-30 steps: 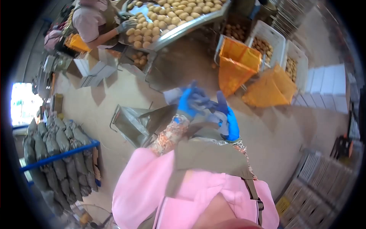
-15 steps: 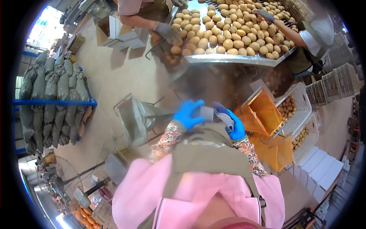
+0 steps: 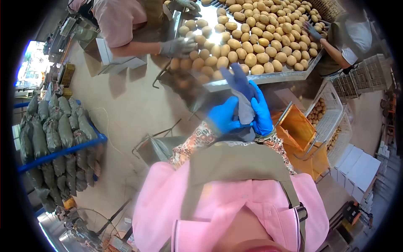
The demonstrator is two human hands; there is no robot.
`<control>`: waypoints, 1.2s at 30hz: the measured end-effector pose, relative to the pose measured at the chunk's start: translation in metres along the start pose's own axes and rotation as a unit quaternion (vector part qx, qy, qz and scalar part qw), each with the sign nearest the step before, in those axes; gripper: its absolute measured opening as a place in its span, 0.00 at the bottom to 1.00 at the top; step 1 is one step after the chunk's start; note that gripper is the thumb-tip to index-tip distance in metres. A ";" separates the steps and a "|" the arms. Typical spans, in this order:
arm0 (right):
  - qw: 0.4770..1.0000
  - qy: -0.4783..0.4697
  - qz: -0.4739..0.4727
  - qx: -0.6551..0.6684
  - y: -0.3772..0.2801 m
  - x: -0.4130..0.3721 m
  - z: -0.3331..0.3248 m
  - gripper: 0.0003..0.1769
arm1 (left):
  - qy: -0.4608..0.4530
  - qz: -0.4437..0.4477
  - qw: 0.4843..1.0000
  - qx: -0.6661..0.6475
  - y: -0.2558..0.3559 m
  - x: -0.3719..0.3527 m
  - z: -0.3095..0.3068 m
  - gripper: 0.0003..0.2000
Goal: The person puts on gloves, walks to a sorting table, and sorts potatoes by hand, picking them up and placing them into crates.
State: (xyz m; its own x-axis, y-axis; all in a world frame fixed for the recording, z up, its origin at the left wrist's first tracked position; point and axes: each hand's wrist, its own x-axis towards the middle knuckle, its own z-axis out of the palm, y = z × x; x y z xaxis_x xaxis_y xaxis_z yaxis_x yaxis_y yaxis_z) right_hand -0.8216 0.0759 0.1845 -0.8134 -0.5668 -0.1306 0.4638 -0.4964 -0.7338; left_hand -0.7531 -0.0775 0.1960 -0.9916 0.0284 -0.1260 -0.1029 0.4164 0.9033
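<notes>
Both my hands wear blue gloves and are together in front of my apron. My left hand (image 3: 226, 114) is closed on the near part of a grey-and-dark-blue work glove (image 3: 245, 107). My right hand (image 3: 262, 110) grips the same work glove from the right side. Its dark blue fingers stick up, away from me, toward the edge of a metal sorting table (image 3: 268, 78). Round yellow-brown produce (image 3: 251, 59) covers that table.
At the far left of the table a person's gloved hand (image 3: 178, 47) reaches in; another (image 3: 311, 30) is at the right. Orange bags (image 3: 296, 126), white crates (image 3: 331, 101) and white boxes (image 3: 354, 170) stand right. Filled sacks (image 3: 58, 134) fill a blue rack on the left.
My hands have come closer together, and the work glove now points up and away from me. The view has shifted. The person at the left reaches farther over the table.
</notes>
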 end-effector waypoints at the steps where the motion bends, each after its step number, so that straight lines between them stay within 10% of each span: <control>1: 1.000 0.006 0.021 -0.008 -0.004 0.005 0.002 0.33 | 0.056 0.044 0.997 0.005 -0.004 0.006 0.001 0.39; 6: 0.990 0.007 -0.069 -0.125 0.002 0.034 -0.003 0.28 | 0.148 0.076 0.986 -0.020 -0.003 0.025 -0.010 0.22; 11: 0.932 -0.060 -0.146 -0.326 -0.007 0.076 -0.022 0.24 | 0.205 0.019 0.979 -0.001 -0.015 0.052 -0.017 0.27; 13: 0.886 -0.090 -0.284 -0.356 -0.015 0.103 -0.016 0.24 | 0.295 0.064 0.906 -0.296 0.002 0.074 -0.016 0.29; 17: 0.845 -0.161 -0.312 -0.404 -0.038 0.140 -0.021 0.24 | 0.271 0.038 0.955 -0.117 -0.001 0.096 -0.031 0.30; 19: 0.878 -0.164 -0.262 -0.366 -0.042 0.151 -0.024 0.22 | 0.263 -0.005 0.945 -0.193 0.010 0.107 -0.041 0.29; 22: 0.899 -0.071 0.187 -0.391 -0.068 0.165 -0.027 0.25 | 0.258 -0.005 0.962 -0.089 0.008 0.123 -0.051 0.29; 26: 0.847 -0.219 -0.162 -0.457 -0.066 0.194 -0.034 0.28 | 0.242 -0.024 0.969 0.040 -0.011 0.132 -0.054 0.26; 30: 0.869 -0.254 0.154 -0.395 -0.054 0.198 -0.028 0.27 | 0.236 -0.091 0.963 -0.094 -0.023 0.131 -0.051 0.27; 36: 0.842 -0.332 0.084 -0.417 -0.022 0.192 -0.043 0.22 | 0.225 -0.120 0.967 -0.028 -0.012 0.118 -0.057 0.27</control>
State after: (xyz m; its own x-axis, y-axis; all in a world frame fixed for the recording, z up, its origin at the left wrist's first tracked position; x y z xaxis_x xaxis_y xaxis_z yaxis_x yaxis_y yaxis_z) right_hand -1.0030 0.0064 0.1465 -0.2569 -0.9630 -0.0819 -0.0809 0.1059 -0.9911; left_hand -0.8733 -0.1315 0.1935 -0.8711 -0.4661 -0.1546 -0.3253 0.3119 0.8927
